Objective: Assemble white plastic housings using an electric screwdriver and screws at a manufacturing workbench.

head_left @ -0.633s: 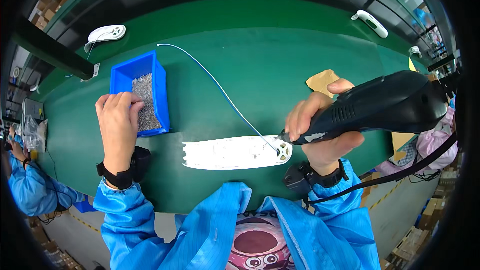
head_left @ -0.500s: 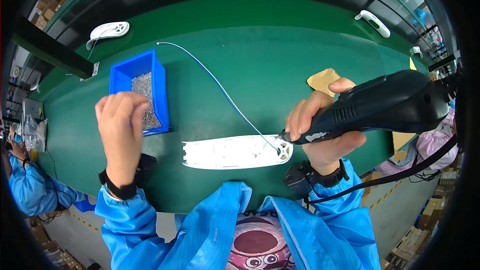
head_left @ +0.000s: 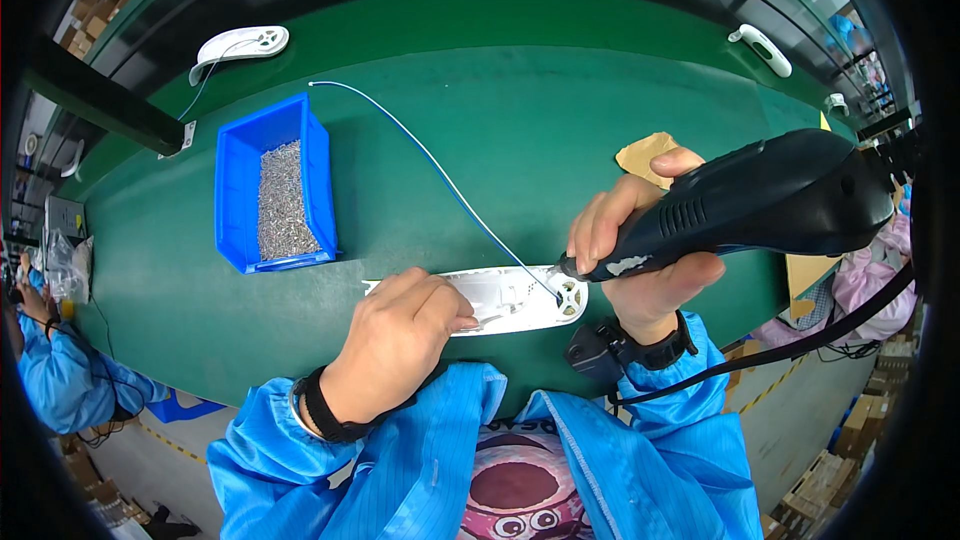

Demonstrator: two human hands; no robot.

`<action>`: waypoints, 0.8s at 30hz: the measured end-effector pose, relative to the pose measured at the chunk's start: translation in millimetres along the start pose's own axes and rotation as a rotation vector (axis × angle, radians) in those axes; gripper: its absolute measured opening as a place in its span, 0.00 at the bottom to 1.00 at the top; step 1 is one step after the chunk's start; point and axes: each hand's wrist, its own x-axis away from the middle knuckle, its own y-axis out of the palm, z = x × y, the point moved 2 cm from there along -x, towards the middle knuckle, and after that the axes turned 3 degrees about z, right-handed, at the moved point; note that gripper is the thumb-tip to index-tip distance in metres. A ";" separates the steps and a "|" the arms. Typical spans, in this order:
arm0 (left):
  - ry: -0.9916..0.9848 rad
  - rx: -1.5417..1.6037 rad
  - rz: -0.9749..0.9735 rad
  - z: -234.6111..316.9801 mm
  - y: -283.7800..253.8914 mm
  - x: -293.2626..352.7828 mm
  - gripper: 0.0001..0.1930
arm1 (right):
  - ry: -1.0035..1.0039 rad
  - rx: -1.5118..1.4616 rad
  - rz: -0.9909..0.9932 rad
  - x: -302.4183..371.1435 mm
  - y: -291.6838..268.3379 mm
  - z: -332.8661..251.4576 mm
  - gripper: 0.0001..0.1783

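Observation:
A long white plastic housing [head_left: 512,312] lies on the green bench in front of me, its rounded end with a spoked round opening to the right. My left hand [head_left: 400,328] is over its left part, fingers bent and thumb tip against the fingertips; whatever they pinch is too small to make out. Wrapped in my right hand [head_left: 640,250] is a black electric screwdriver [head_left: 760,202], lying nearly level, its tip at the housing's upper edge near the round opening. A thin blue and white cable [head_left: 430,158] runs from that opening up and left across the bench.
A blue bin [head_left: 326,175] of small metal screws [head_left: 287,202] stands at the left. Brown paper [head_left: 645,156] lies beyond my right hand. White housings [head_left: 245,44] rest on the far ledge. The screwdriver's black cord [head_left: 800,342] loops past my right sleeve. Another person's blue sleeve [head_left: 70,380] shows far left.
My left hand has moved from over the blue bin, right and nearer to me, onto the white housing. My right hand and the screwdriver have barely shifted.

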 end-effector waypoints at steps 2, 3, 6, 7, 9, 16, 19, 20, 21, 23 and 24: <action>-0.039 0.004 0.012 -0.5 -1.1 -0.5 0.08 | 0.015 -0.004 -0.008 -0.6 1.0 1.6 0.47; -0.039 0.005 0.011 -1.1 -1.5 -0.8 0.08 | 0.022 0.012 -0.010 -1.0 2.1 1.0 0.47; -0.051 0.025 0.010 -1.4 -1.8 -0.6 0.08 | 0.023 0.026 0.000 -0.4 2.5 -1.1 0.47; -0.061 0.021 0.012 0.0 -1.4 -0.4 0.08 | 0.015 0.023 0.010 -0.1 2.2 -1.8 0.47; -0.074 0.019 0.011 0.7 -0.8 -0.7 0.08 | -0.004 0.050 0.002 -0.3 3.4 -2.5 0.47; -0.079 0.021 0.006 0.0 -0.8 -3.1 0.08 | -0.021 0.061 0.008 -1.8 3.9 -1.6 0.46; -0.068 0.023 0.012 -0.3 -0.5 -2.2 0.08 | -0.001 0.055 0.029 -2.4 4.8 -0.7 0.46; -0.062 0.019 0.016 -0.3 -0.5 -1.4 0.08 | 0.001 0.056 0.030 -2.7 4.6 -0.1 0.46; -0.062 0.021 0.014 -0.4 -0.4 -1.4 0.08 | 0.023 0.059 0.008 -3.7 4.5 0.6 0.46; -0.059 0.011 0.019 -0.3 -0.3 -1.1 0.08 | 0.046 0.062 -0.014 -3.8 4.0 1.4 0.45; -0.055 0.011 0.020 -0.7 -0.7 -1.8 0.08 | 0.062 0.045 -0.013 -4.4 3.9 2.6 0.45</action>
